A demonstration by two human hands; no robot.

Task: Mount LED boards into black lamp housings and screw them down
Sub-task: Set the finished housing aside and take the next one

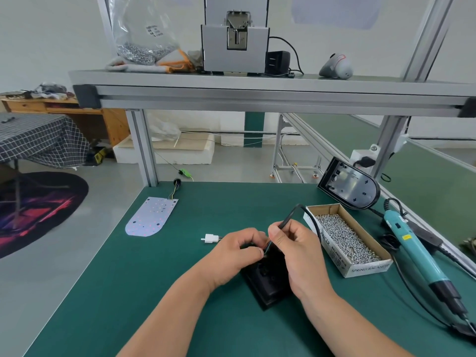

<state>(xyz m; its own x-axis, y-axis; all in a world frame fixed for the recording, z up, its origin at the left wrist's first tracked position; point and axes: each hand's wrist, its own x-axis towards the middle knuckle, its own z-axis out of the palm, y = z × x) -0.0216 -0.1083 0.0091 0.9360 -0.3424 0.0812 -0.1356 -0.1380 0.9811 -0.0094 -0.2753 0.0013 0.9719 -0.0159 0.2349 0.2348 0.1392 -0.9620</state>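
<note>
My right hand (pixel 296 243) pinches the black cable (pixel 288 218). My left hand (pixel 237 251) pinches thin wires (pixel 268 246) over the black housing (pixel 270 287). I think I'm threading them. Next comes the LED board (pixel 152 217), far to the left.

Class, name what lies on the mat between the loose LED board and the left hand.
A small white connector, close to the left hand, head view.

One white LED board (pixel 152 217) lay flat on the green tabletop (pixel 180 292) at the far left, its round end toward the person. A black lamp housing (pixel 269 284) lay in the middle. Above it arched a black cable (pixel 292 213) ending in thin coloured wires (pixel 268 247). A second housing (pixel 350 185) stood tilted at the far right, showing its silver inside.
</note>
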